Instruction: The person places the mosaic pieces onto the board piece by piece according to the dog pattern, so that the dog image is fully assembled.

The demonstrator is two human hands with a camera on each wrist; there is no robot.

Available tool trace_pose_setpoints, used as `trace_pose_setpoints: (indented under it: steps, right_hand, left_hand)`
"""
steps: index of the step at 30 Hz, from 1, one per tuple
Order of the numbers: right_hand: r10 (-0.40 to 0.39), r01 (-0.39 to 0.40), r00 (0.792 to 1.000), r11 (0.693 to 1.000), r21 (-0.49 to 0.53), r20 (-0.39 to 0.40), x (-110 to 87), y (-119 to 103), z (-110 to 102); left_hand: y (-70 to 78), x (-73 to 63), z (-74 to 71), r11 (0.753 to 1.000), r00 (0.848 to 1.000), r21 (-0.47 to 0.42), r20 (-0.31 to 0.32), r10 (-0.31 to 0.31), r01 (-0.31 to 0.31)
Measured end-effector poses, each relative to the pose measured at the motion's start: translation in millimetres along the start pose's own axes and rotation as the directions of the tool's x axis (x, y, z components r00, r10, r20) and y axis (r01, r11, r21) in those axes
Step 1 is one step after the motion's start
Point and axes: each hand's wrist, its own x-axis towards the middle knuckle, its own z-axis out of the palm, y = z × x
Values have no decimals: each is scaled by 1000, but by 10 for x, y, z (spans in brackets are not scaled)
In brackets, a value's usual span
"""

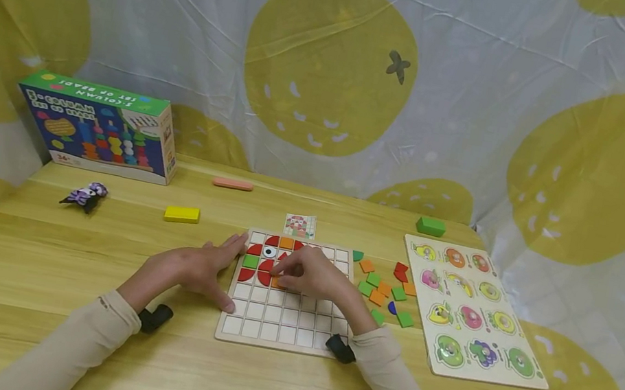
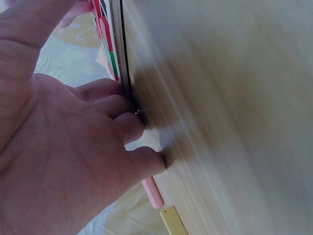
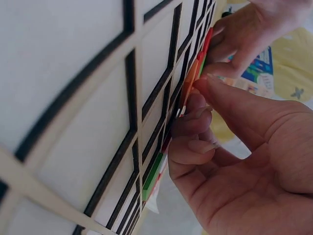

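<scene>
A white-squared wooden grid board [image 1: 281, 316] lies on the table, its upper left squares filled with red, green and orange tiles and a round eye tile [image 1: 269, 252]. My left hand [image 1: 203, 268] rests along the board's left edge, thumb and fingers spread apart. In the left wrist view, its fingertips [image 2: 131, 125] touch the edge and tabletop. My right hand [image 1: 311, 273] is over the filled squares, thumb and index finger pinching an orange tile [image 3: 189, 81] low at the board. The fingers partly cover this tile. A green tile [image 3: 153, 176] sits on the board beyond the right hand.
Loose coloured tiles [image 1: 377, 297] lie right of the board, beside a fruit puzzle board [image 1: 483, 363]. A small pattern card [image 1: 300, 225] is behind the grid. Yellow block [image 1: 182, 214], pink stick [image 1: 233, 184], toy figure [image 1: 84, 195] and bead box [image 1: 104, 130] stand left; a green block [image 1: 430, 227] back right.
</scene>
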Motion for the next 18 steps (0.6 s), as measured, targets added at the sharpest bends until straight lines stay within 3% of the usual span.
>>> trace_pose_setpoints:
  steps: [14, 18]
  right_hand:
    - [-32, 33, 999, 999, -25, 29, -21, -71, -1]
    - [-57, 57, 996, 998, -9, 71, -11, -86, 13]
  left_hand:
    - [5, -5, -8, 1000, 1000, -2, 3, -8, 8]
    - [7, -7, -9, 1000, 1000, -1, 4, -8, 8]
